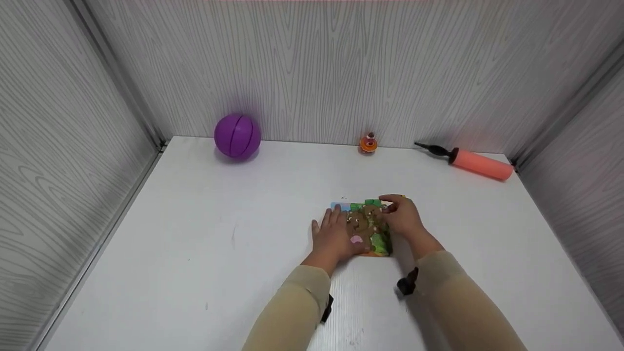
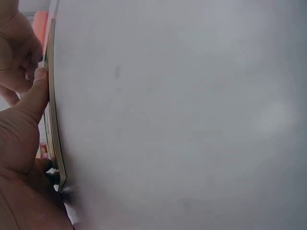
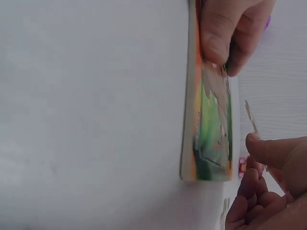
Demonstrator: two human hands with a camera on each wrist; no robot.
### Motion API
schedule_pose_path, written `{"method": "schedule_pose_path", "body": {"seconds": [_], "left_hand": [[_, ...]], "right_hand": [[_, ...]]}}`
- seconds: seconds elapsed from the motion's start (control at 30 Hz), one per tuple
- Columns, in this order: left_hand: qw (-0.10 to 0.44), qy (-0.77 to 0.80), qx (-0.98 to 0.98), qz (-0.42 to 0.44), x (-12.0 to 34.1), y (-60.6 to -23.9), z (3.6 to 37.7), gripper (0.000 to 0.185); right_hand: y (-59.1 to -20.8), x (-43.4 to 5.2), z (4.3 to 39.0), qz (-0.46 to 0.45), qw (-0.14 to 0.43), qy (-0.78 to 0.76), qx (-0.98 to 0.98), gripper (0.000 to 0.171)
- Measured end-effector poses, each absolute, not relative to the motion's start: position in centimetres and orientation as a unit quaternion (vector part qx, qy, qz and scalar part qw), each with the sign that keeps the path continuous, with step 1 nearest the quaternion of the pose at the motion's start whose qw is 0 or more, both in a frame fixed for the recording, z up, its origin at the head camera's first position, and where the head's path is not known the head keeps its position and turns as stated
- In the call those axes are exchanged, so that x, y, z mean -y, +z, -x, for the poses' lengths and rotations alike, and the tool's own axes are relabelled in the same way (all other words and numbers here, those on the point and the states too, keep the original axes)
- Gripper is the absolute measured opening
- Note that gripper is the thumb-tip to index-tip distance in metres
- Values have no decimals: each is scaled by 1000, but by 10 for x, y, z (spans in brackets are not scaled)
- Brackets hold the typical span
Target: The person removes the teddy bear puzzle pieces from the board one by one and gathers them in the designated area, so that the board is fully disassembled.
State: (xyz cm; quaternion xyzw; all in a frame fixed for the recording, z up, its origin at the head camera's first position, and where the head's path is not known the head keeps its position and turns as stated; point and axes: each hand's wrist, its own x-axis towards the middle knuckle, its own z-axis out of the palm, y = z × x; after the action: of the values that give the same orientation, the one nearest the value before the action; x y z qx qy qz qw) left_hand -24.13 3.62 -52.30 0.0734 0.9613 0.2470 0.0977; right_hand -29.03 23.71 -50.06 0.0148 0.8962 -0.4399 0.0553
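A colourful picture puzzle board (image 1: 373, 229) lies flat on the white table (image 1: 219, 243), slightly right of centre. My left hand (image 1: 335, 233) rests on the board's left part with fingers extended, and its thumb (image 2: 34, 98) lies against the board's edge (image 2: 53, 120). My right hand (image 1: 400, 214) hovers over the far right corner with curled fingers. In the right wrist view the right hand (image 3: 263, 163) pinches a thin flat puzzle piece (image 3: 250, 116) just above the board (image 3: 208, 129), while the left hand's fingers (image 3: 225, 33) press on the board's far end.
A purple ball (image 1: 237, 135) sits at the back left by the wall. A small orange toy (image 1: 368, 143) stands at the back centre. An orange pump with a black nozzle (image 1: 477, 164) lies at the back right. Grey walls enclose three sides.
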Motion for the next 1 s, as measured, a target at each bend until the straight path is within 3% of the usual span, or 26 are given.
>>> {"method": "schedule_pose_path", "body": {"seconds": [0.43,1.0], "left_hand": [[100,256,-959,-69,-36,-523,241,118],[93,264,-958,-68,-36,-524,239,112]], "right_hand": [[-475,-297,304,-54,31,-398,-915,55],[-485,-355,311,-114,78,-392,-909,61]]}}
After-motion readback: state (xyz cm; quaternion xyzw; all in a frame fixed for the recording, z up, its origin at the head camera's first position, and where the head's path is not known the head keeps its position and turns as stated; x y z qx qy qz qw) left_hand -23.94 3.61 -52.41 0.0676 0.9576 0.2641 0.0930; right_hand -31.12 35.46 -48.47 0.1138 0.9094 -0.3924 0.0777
